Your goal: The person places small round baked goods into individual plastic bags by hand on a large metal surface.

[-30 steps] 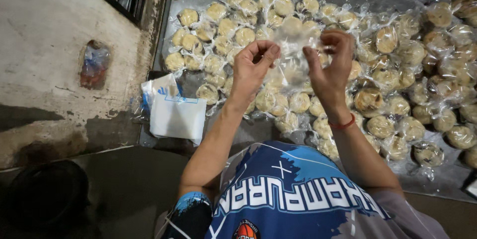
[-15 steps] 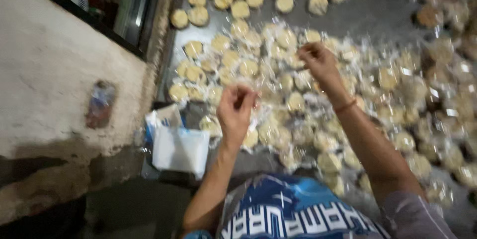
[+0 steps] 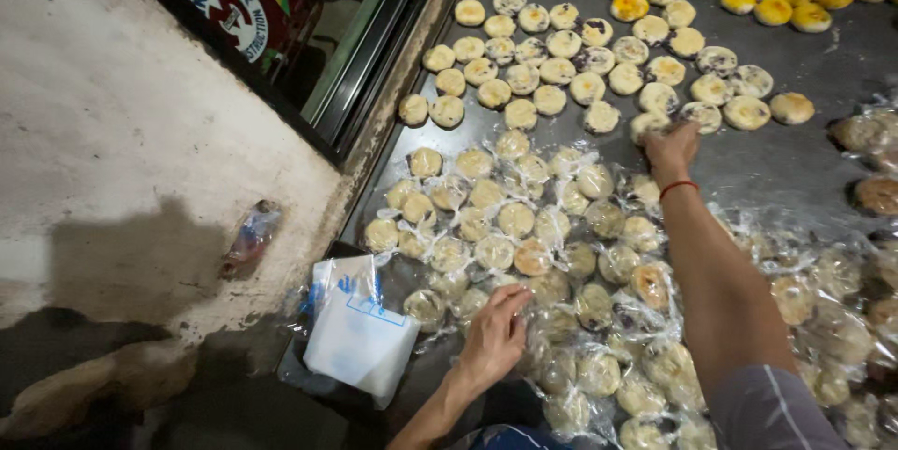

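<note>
While the right hand point(image 3: 670, 146) stretches far and pinches an unwrapped round pastry point(image 3: 649, 123) at the edge of the bare group, the left hand point(image 3: 494, 338), fingers loosely curled and empty, rests on wrapped pastries point(image 3: 524, 258). Such a long reach could, I think, crush neighbours under the forearm.

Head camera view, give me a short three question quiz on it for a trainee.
1. True or false: the right hand rests on an unwrapped pastry.
2. The left hand rests on: A) the stack of clear bags, B) the wrapped pastries, C) the wall.
3. Fill in: the right wrist wears a ____ band.

Key: 1 true. 2 B. 3 red.
</note>
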